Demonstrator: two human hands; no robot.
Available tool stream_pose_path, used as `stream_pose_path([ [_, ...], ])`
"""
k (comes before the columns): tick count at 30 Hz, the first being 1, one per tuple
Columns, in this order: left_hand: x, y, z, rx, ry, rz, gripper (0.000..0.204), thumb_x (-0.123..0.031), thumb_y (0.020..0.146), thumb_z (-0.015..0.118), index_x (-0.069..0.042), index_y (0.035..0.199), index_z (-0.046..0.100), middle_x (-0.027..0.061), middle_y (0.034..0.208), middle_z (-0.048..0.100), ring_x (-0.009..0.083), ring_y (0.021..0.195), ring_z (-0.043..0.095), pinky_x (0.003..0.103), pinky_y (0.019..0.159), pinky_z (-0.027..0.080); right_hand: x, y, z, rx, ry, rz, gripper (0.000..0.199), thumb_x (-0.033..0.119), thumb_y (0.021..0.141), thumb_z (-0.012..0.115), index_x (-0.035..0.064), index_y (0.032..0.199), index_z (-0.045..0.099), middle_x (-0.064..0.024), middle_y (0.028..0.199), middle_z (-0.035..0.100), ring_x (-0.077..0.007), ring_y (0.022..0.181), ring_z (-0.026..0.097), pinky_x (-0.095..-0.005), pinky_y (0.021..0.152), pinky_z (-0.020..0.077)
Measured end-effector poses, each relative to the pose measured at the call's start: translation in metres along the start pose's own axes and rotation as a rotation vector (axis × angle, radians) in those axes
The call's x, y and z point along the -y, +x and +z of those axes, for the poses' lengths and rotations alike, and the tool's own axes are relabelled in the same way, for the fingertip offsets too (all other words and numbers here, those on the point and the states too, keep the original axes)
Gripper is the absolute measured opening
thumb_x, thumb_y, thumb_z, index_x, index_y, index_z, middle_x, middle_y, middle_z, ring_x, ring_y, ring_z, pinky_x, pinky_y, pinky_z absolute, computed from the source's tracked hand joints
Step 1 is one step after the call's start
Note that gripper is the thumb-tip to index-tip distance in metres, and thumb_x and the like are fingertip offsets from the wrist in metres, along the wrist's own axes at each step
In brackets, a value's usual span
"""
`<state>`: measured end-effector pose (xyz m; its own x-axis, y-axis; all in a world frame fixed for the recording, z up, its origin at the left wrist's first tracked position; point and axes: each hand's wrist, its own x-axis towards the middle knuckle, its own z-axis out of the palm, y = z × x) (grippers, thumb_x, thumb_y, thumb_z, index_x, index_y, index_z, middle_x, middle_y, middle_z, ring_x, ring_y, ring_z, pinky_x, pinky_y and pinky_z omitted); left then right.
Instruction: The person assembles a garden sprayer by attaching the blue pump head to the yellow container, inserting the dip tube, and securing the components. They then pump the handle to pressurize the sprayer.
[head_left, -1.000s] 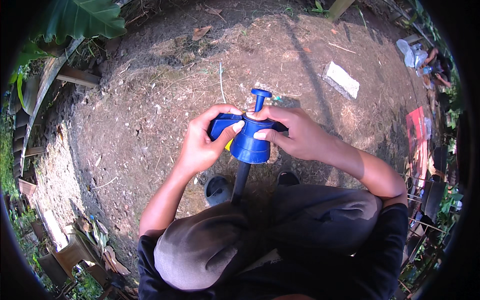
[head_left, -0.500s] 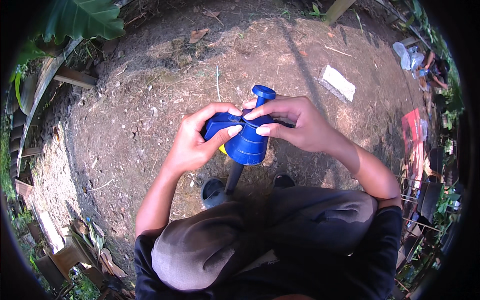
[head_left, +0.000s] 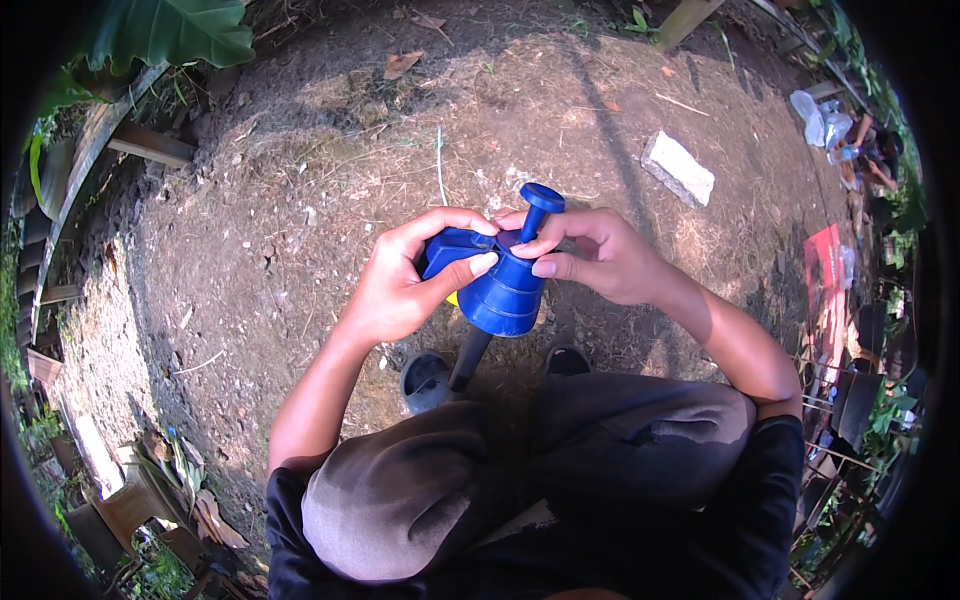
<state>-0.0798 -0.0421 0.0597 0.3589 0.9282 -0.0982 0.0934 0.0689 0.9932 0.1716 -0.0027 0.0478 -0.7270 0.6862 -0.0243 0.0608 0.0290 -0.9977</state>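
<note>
Left hand (head_left: 400, 290) curls around the near-left side of the blue pump sprayer head (head_left: 500, 285), thumb laid across its top, gripping it. Right hand (head_left: 595, 255) pinches the top beside the plunger knob (head_left: 542, 196), above bare dirt ground (head_left: 300, 200), over the knees.

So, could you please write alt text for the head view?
Both hands, left and right, grip a blue plastic sprayer top with a plunger knob, above bare dirt ground. A pale brick lies beyond.

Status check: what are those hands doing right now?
Left hand and right hand both grip blue sprayer top. Black tube hangs below. Nothing in the way.
</note>
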Motion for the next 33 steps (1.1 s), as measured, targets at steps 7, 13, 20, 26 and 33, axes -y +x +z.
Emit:
stream_pose_path([
  [7, 0.007, 0.002, 0.000, -0.125, 0.169, 0.171, 0.024, -0.010, 0.088, 0.071, -0.005, 0.110, 0.065, 0.0105, 0.101, 0.071, 0.0166, 0.094, 0.068, 0.032, 0.084, 0.054, 0.012, -0.005, 0.011, -0.183, -0.360, -0.043, 0.018, 0.016, 0.094, 0.065, -0.0004, 0.101, 0.068, -0.0138, 0.118, 0.065, -0.0245, 0.119, 0.059, -0.0369, 0.102, 0.0438],
  [13, -0.003, 0.004, 0.009, -0.168, 0.301, 0.286, 0.025, -0.010, 0.085, 0.070, -0.005, 0.110, 0.064, 0.0154, 0.096, 0.071, 0.0240, 0.086, 0.072, 0.034, 0.077, 0.055, 0.014, 0.006, 0.019, -0.421, 0.225, 0.042, 0.052, 0.013, 0.087, 0.073, 0.0014, 0.125, 0.040, -0.0157, 0.114, 0.062, -0.0217, 0.112, 0.060, -0.0365, 0.102, 0.0461],
  [20, -0.013, 0.011, 0.015, -0.106, 0.220, 0.261, 0.025, -0.009, 0.085, 0.070, -0.005, 0.109, 0.064, 0.0150, 0.097, 0.071, 0.0228, 0.091, 0.071, 0.035, 0.081, 0.055, 0.023, 0.019, 0.022, -0.378, -0.036, 0.072, 0.055, 0.021, 0.089, 0.073, 0.0058, 0.128, 0.037, -0.0140, 0.113, 0.063, -0.0202, 0.108, 0.062, -0.0357, 0.096, 0.0483],
  [26, -0.007, 0.010, 0.008, -0.117, 0.114, 0.244, 0.027, -0.009, 0.085, 0.073, -0.005, 0.110, 0.065, 0.0128, 0.099, 0.072, 0.0195, 0.092, 0.071, 0.033, 0.083, 0.054, 0.043, 0.020, -0.002, -0.252, -0.178, 0.165, 0.055, 0.017, 0.081, 0.080, 0.0048, 0.126, 0.052, -0.0086, 0.113, 0.064, -0.0161, 0.108, 0.062, -0.0336, 0.096, 0.0478],
  [33, -0.016, 0.015, 0.000, 0.107, 0.174, 0.098, 0.026, -0.006, 0.084, 0.073, -0.004, 0.110, 0.067, 0.0095, 0.105, 0.071, 0.0174, 0.099, 0.067, 0.033, 0.089, 0.052, 0.021, 0.006, 0.000, -0.133, 0.014, 0.259, 0.067, 0.014, 0.075, 0.084, 0.0013, 0.131, 0.051, -0.0101, 0.120, 0.062, -0.0166, 0.111, 0.061, -0.0340, 0.099, 0.0477],
])
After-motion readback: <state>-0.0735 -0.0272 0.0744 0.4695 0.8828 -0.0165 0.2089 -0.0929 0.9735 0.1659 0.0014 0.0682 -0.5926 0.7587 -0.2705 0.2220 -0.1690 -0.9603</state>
